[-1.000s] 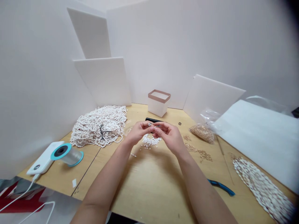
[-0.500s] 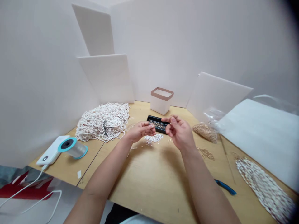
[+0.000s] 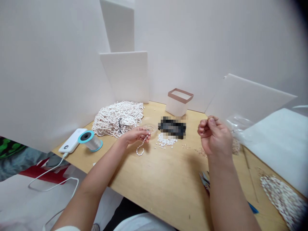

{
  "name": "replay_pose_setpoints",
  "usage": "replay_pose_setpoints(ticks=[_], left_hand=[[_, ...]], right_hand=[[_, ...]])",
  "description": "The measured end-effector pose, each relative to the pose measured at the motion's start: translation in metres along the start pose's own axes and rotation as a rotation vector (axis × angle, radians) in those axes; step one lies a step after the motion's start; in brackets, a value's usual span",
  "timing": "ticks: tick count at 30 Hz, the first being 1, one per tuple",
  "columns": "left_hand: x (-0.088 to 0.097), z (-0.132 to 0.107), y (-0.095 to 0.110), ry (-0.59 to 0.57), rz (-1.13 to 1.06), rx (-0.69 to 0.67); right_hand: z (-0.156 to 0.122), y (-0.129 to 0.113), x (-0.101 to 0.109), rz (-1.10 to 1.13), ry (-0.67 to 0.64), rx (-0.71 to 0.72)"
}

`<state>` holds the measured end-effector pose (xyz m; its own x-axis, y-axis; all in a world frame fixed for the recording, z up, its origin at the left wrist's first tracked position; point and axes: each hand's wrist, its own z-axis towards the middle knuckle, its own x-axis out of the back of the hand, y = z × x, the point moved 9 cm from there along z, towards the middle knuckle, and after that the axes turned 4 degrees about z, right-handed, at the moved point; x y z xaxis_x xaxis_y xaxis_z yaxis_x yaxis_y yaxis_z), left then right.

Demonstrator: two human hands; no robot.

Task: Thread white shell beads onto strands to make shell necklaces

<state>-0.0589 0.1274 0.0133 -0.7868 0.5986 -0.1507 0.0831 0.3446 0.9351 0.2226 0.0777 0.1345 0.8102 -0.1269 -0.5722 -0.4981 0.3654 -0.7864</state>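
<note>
My left hand [image 3: 136, 135] holds a short strand of white beads [image 3: 141, 147], which hangs down from its fingers over the wooden table [image 3: 168, 179]. A faint loop of clear thread [image 3: 149, 128] shows just beyond those fingers. Well to the right, my right hand [image 3: 214, 136] is raised with its fingers curled shut, and nothing held shows in them. A small pile of loose white beads [image 3: 166, 140] lies between my hands, next to a black object [image 3: 172, 127] that is blurred out and hard to identify.
A large heap of white beaded strands [image 3: 117, 118] and a clear thread spool [image 3: 90, 141] lie at left, with a white power bank [image 3: 71, 140] beside them. Blue-handled pliers [image 3: 205, 181], tan beads [image 3: 201, 152], a plastic bag [image 3: 238, 128] and a translucent box [image 3: 179, 102] surround my right side.
My hands have moved apart, with the right hand lifting away to the right. The left hand now shows a hanging bead strand. The view has turned right, shifting the table contents across the frame.
</note>
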Motion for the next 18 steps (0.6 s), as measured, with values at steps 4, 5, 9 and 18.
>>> replay_pose_setpoints(ticks=[4, 5, 9, 18], left_hand=[[-0.001, -0.003, 0.002, 0.005, 0.089, 0.010], [-0.002, -0.003, 0.003, 0.009, 0.111, 0.008], [-0.005, -0.009, 0.015, 0.017, 0.288, -0.038], [-0.020, -0.026, 0.004, 0.070, 1.106, -0.100]], right_hand=[[0.001, 0.001, 0.003, -0.016, 0.022, -0.014], [0.001, 0.000, 0.004, -0.020, 0.024, -0.014], [0.002, 0.001, 0.004, -0.049, 0.019, -0.018], [-0.007, 0.034, -0.015, -0.297, -0.197, -0.213]])
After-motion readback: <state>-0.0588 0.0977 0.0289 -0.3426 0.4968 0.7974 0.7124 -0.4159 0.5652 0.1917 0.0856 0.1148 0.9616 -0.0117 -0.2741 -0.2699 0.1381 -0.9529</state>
